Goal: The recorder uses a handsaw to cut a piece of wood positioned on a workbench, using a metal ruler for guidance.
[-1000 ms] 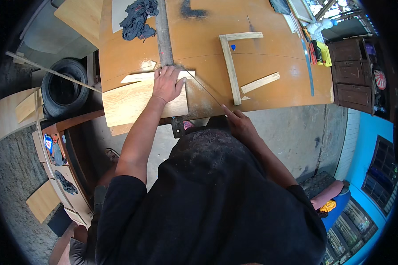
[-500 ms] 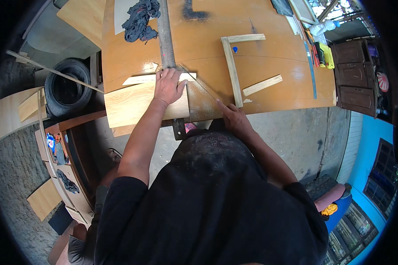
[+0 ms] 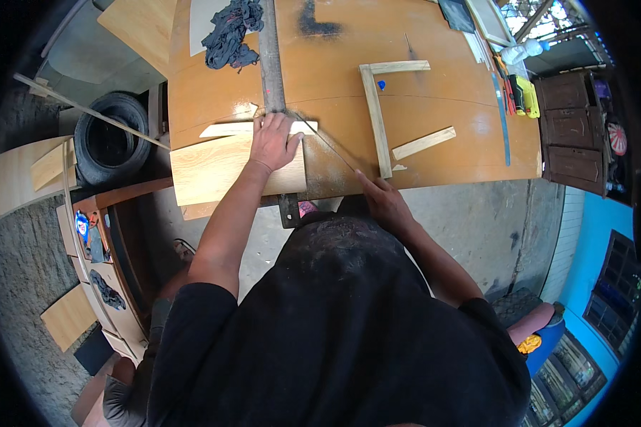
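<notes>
A narrow pale wooden strip (image 3: pixel 224 129) with a slanted left end lies along the far edge of a wide wood-grain board (image 3: pixel 210 169) on the brown table. My left hand (image 3: pixel 271 144) presses over the strip, fingers curled across its far side and thumb on the near side, palm over the board. In my right hand (image 3: pixel 388 201), at the table's front edge, is a thin, dark saw (image 3: pixel 331 148), seen nearly edge-on. Its blade slants away to the strip's right end. The handle is hidden by my fingers. Pale dust lies around the blade.
A long metal bar (image 3: pixel 271 60) runs under the work. Right of it lie an L-shaped wooden frame (image 3: pixel 376 117) and a short wooden piece (image 3: pixel 424 143). A dark cloth (image 3: pixel 229 35) is far left; hand tools (image 3: pixel 509 92) line the right side. A person's leg shows lower left.
My right hand has drawn the saw back toward me and slightly right. My left hand keeps its hold on the strip. The whole view has shifted a little.
</notes>
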